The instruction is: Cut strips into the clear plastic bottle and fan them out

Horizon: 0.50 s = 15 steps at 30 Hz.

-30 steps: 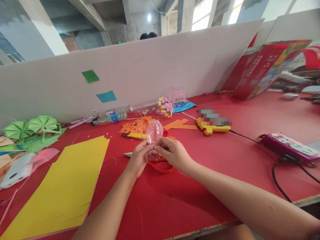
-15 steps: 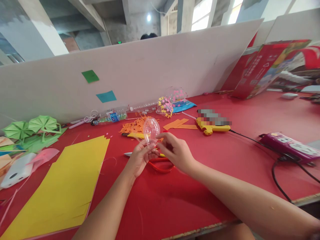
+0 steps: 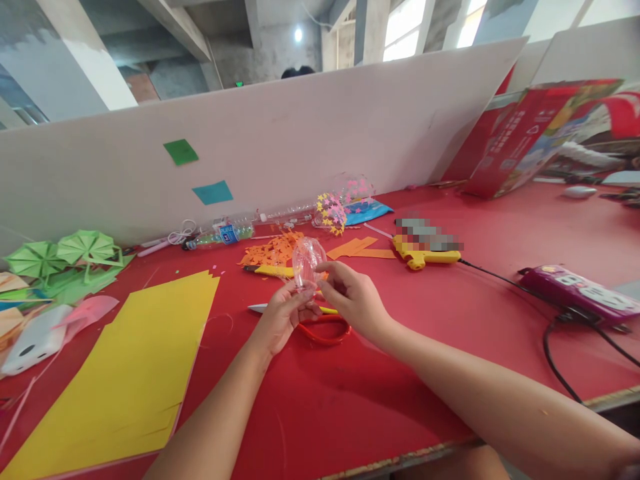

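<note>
a plastic piece is in the left hand, the right hand just to its right, with scissors on the table below. paper sheets lie to the left, a glue gun and power strip to the right. behind the piece are scraps and a knife, then a bottle before the board.

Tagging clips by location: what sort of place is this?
Likely a craft workspace in a bare concrete building: orange paper scraps and a corded yellow glue gun lie on the red table, with a concrete beam overhead.
</note>
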Tool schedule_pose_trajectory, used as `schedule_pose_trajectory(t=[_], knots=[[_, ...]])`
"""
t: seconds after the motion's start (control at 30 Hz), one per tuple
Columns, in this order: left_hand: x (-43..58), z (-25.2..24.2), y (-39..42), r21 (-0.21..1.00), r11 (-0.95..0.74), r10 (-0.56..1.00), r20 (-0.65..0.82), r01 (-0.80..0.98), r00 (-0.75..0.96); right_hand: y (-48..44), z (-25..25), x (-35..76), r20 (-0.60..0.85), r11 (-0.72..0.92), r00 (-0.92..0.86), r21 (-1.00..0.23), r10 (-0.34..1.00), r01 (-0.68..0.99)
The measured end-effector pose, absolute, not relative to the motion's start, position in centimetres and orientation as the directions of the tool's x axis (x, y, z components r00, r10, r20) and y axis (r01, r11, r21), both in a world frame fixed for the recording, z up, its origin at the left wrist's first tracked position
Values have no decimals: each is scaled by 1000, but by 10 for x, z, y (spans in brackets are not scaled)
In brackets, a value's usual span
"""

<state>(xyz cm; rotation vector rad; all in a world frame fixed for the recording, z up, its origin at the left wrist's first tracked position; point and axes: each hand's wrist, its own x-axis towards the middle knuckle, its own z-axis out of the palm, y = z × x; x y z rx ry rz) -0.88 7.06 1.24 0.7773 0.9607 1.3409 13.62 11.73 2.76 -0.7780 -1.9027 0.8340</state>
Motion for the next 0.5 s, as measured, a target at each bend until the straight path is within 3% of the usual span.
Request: schedule_pose_trajectory(t=[0.5], knots=[[-10, 11, 70, 870, 103, 994, -112, -482, 10, 118, 28, 137, 461, 592, -488, -791, 741, 153]])
